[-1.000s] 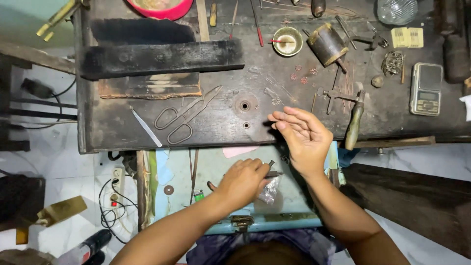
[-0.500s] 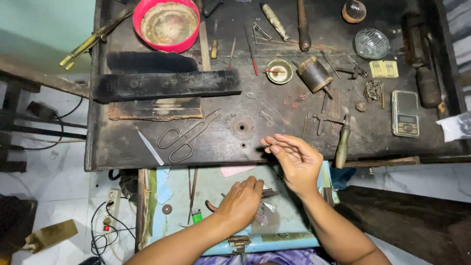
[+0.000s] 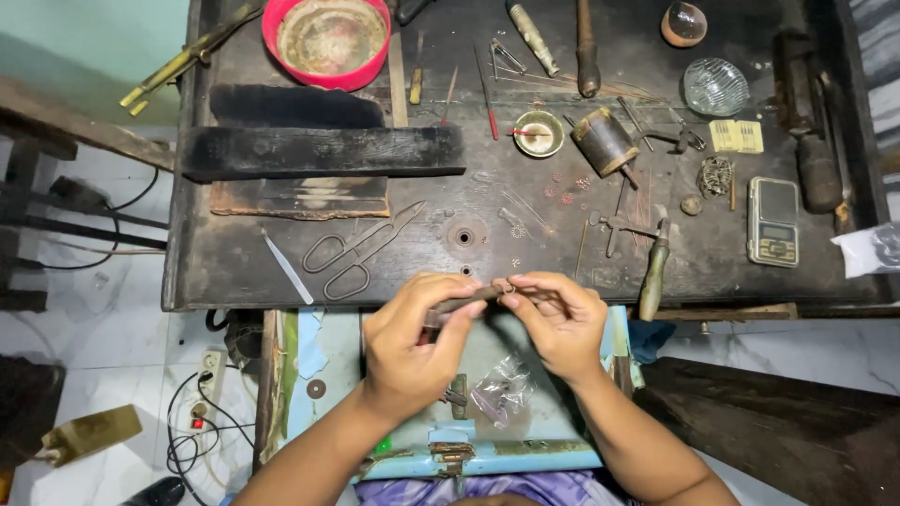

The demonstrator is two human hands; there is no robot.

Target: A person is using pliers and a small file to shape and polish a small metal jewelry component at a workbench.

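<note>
Over the dark workbench (image 3: 281,272) edge, the left hand (image 3: 412,342) grips pliers (image 3: 464,303); the right hand (image 3: 558,323) pinches a tiny ring (image 3: 507,289), which could slip into the open drawer (image 3: 553,450).

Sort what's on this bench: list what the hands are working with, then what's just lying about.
In hand:
left hand
right hand
slim dark tool held between them
small ring at its tip

Lying about:
scissors
red bowl
pocket scale
brass dish
glass dish
</note>
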